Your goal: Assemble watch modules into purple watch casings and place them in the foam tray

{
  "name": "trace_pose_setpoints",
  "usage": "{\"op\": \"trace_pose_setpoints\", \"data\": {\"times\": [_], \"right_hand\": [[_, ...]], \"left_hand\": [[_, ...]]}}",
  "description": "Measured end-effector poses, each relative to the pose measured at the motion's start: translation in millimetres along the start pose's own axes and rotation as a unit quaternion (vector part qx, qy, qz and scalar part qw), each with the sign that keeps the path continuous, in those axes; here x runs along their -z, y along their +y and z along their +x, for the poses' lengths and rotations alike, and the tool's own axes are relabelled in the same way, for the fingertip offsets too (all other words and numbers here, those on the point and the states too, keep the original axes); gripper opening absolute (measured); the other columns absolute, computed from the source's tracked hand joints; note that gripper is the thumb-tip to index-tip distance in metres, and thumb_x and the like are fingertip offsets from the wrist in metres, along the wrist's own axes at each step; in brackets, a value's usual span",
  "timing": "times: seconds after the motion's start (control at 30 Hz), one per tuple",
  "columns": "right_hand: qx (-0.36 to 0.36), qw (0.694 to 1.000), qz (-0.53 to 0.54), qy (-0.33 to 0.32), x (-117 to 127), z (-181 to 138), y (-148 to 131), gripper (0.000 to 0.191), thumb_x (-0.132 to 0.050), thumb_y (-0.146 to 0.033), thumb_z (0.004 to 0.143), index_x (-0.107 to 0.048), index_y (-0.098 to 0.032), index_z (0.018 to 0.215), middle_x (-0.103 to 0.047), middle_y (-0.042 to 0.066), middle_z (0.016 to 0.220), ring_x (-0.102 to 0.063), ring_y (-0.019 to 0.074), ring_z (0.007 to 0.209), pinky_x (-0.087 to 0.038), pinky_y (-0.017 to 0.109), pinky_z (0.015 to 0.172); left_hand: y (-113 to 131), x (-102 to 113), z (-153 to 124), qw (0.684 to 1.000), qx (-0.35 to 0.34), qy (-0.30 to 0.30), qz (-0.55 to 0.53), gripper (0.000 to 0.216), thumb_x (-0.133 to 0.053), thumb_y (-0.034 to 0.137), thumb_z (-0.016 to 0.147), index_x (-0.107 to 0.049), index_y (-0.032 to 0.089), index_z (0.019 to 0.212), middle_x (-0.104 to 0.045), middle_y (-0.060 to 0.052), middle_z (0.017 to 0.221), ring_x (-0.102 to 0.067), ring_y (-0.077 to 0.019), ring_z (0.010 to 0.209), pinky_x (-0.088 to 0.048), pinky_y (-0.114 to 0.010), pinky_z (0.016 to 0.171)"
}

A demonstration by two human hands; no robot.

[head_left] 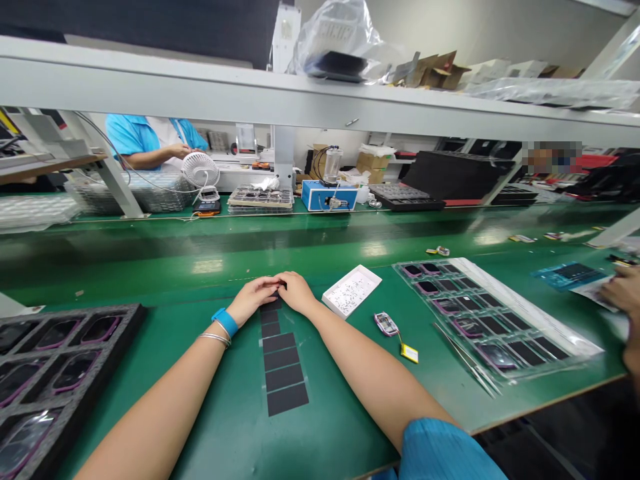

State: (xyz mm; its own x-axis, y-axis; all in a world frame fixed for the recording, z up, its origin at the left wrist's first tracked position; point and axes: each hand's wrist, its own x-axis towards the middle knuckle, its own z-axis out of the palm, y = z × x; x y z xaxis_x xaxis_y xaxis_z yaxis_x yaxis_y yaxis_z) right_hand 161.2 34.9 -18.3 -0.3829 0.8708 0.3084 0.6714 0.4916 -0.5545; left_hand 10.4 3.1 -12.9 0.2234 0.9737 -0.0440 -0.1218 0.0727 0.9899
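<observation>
Blue sleeve (pixel 445 450); black-sheet column (pixel 284 379) stretches toward fingers (pixel 266 285).

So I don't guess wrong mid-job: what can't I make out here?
Head view:
What the left hand and right hand grip, if anything: covered by the hands themselves.
Specks in the white box: too small to identify.
Foam tray: cut off by the left edge.
Another person's hand: blurred, cut off by the right edge.

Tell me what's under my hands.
Black rectangles run along the green table up to your left hand and right hand; what lies directly beneath is covered.
</observation>
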Motion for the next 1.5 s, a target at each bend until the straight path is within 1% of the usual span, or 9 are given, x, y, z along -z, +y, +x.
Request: {"op": "trace_pose_setpoints", "data": {"times": [0.2,0.43,0.83,1.13,1.5], "right_hand": [[0.001,1.0,0.001,0.003,-0.6,0.4,0.4,0.032,-0.049,-0.003,0.074,-0.066,-0.02,0.096,-0.067,0.004,0.094,-0.055,0.0195,0.092,-0.041,0.031,0.084],[0.005,1.0,0.006,0.007,-0.7,0.4,0.6,0.03,-0.051,-0.003,0.073,-0.066,-0.021,0.093,-0.066,0.002,0.091,-0.055,0.0183,0.089,-0.042,0.03,0.082],[0.004,1.0,0.006,0.007,-1.3,0.1,1.0,0.029,-0.051,-0.004,0.074,-0.066,-0.02,0.093,-0.066,0.004,0.089,-0.054,0.0192,0.089,-0.041,0.031,0.08],[0.005,1.0,0.003,0.007,-0.8,-0.1,0.7,0.029,-0.05,-0.003,0.076,-0.065,-0.02,0.094,-0.066,0.004,0.093,-0.055,0.0187,0.091,-0.041,0.031,0.083],[0.005,1.0,0.004,0.005,0.6,-0.5,-1.3,0.028,-0.047,-0.005,0.079,-0.066,-0.02,0.093,-0.067,0.004,0.094,-0.055,0.0183,0.092,-0.041,0.031,0.085]], "left_hand": [[-0.6,0.4,0.4,1.0,-0.001,0.0,0.001,0.046,-0.078,0.041,0.06,-0.067,0.018,0.098,-0.067,-0.01,0.109,-0.057,-0.028,0.11,-0.045,-0.044,0.094],[-1.3,1.1,0.8,1.0,0.0,-0.004,0.003,0.046,-0.077,0.041,0.061,-0.067,0.017,0.1,-0.067,-0.011,0.109,-0.058,-0.0271,0.109,-0.045,-0.044,0.094],[-1.8,1.0,1.0,1.0,-0.002,0.0,0.003,0.046,-0.078,0.04,0.061,-0.067,0.017,0.1,-0.067,-0.011,0.109,-0.058,-0.0271,0.108,-0.045,-0.044,0.093],[-1.8,0.7,0.9,1.0,-0.002,0.003,-0.001,0.044,-0.077,0.037,0.061,-0.067,0.017,0.099,-0.067,-0.011,0.11,-0.057,-0.0278,0.111,-0.045,-0.044,0.094],[-2.6,0.5,2.0,1.0,-0.001,0.004,0.001,0.044,-0.077,0.038,0.061,-0.067,0.017,0.098,-0.067,-0.01,0.109,-0.058,-0.0269,0.107,-0.046,-0.044,0.093]]}}
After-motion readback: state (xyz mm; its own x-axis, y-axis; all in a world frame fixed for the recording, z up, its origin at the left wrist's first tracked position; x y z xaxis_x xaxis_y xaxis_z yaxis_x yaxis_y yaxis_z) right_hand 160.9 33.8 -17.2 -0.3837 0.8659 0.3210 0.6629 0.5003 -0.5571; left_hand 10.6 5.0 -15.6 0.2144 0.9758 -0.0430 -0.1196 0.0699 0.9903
